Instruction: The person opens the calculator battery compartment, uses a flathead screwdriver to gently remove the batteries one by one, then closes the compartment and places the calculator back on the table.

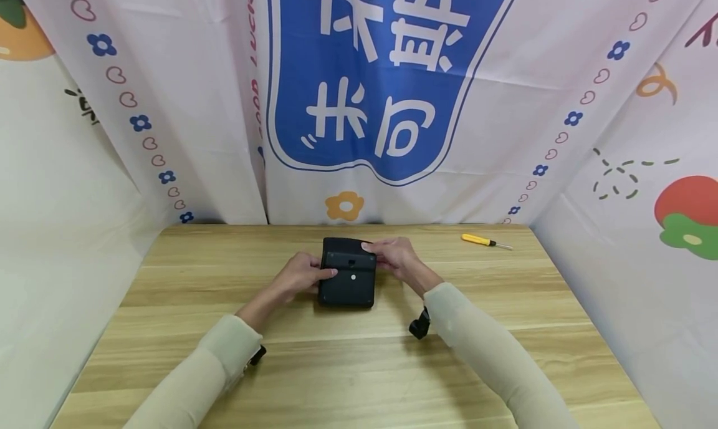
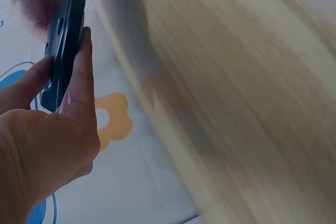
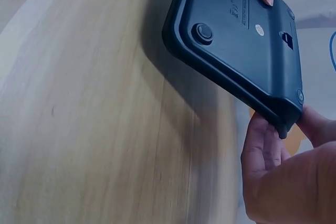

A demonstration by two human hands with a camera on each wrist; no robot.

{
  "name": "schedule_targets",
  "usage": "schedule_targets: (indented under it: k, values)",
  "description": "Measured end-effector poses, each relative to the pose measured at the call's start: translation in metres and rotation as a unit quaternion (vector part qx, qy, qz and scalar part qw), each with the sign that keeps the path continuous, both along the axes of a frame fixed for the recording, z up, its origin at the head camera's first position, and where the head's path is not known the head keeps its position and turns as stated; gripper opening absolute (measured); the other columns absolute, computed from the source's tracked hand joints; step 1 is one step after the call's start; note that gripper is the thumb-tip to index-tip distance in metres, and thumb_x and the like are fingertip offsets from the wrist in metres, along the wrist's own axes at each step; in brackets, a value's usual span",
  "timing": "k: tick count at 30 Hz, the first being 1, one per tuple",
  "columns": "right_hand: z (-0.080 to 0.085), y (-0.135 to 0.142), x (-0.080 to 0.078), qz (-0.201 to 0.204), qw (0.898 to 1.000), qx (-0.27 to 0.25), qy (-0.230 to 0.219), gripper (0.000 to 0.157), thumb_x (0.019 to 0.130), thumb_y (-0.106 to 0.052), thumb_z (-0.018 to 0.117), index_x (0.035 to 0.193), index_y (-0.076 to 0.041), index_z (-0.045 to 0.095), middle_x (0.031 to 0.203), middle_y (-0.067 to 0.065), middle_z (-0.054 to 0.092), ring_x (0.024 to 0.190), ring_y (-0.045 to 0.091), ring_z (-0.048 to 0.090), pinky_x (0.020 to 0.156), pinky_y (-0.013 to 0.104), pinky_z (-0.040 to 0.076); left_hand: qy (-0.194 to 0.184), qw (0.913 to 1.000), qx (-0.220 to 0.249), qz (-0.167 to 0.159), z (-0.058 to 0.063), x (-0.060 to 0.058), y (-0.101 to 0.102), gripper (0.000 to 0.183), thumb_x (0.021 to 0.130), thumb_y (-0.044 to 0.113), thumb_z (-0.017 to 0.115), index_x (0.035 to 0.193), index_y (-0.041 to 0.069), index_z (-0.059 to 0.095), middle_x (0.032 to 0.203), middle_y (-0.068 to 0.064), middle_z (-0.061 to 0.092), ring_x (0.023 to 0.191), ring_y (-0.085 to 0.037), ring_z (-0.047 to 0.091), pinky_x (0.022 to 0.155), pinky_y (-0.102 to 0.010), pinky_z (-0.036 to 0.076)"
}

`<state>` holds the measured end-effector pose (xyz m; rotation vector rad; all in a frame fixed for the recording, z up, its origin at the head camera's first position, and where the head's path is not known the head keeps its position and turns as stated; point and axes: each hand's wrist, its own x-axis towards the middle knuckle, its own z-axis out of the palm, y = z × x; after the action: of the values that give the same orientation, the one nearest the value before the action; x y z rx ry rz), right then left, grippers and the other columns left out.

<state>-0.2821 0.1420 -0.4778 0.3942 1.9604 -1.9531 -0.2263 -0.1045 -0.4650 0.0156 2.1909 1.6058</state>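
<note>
A black desk calculator (image 1: pixel 348 292) is held off the table with its underside facing up; its keys and screen are hidden. My left hand (image 1: pixel 300 273) pinches its left edge, thumb on the back and fingers beneath, as the left wrist view also shows. On the opposite side my right hand (image 1: pixel 399 257) grips the upper right corner. The right wrist view shows the calculator's back (image 3: pixel 231 51) with round rubber feet (image 3: pixel 203 33), a printed label, a small white sticker and a small latch notch (image 3: pixel 286 40) near the raised end.
A yellow-handled screwdriver (image 1: pixel 479 239) lies at the far right of the wooden table (image 1: pixel 336 366). Behind the table's back edge hangs a printed white cloth (image 1: pixel 224 167), and similar cloth lines both sides.
</note>
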Motion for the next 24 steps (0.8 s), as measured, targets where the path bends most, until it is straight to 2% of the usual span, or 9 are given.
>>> schedule_targets:
  k: [9, 18, 24]
  values:
    - [0.000, -0.005, 0.001, 0.020, 0.999, 0.039, 0.009, 0.030, 0.085, -0.017, 0.092, 0.106, 0.002, 0.080, 0.086, 0.007, 0.081, 0.074, 0.012, 0.075, 0.070, 0.028, 0.064, -0.013, 0.9982, -0.054, -0.024, -0.004, -0.001, -0.005, 0.021, 0.099, 0.015, 0.077, 0.104, -0.006, 0.075, 0.088, -0.012, 0.079, 0.075, -0.019, 0.077, 0.073, -0.038, 0.067]
    - [-0.005, -0.010, 0.002, 0.028, 0.996, 0.081, 0.016, 0.032, 0.084, -0.020, 0.093, 0.107, 0.000, 0.081, 0.089, 0.007, 0.081, 0.073, 0.011, 0.073, 0.067, 0.027, 0.063, 0.002, 0.9946, -0.095, -0.042, -0.009, 0.001, -0.009, 0.024, 0.098, 0.018, 0.079, 0.087, -0.003, 0.073, 0.078, -0.012, 0.076, 0.066, -0.022, 0.076, 0.064, -0.035, 0.066]
    - [-0.006, -0.012, 0.004, 0.026, 0.993, 0.113, 0.023, 0.032, 0.085, -0.024, 0.093, 0.106, -0.002, 0.081, 0.089, 0.006, 0.081, 0.072, 0.011, 0.073, 0.067, 0.028, 0.064, 0.005, 0.9925, -0.113, -0.046, -0.012, 0.001, -0.011, 0.027, 0.098, 0.019, 0.079, 0.082, -0.002, 0.073, 0.076, -0.013, 0.075, 0.066, -0.023, 0.077, 0.063, -0.033, 0.066]
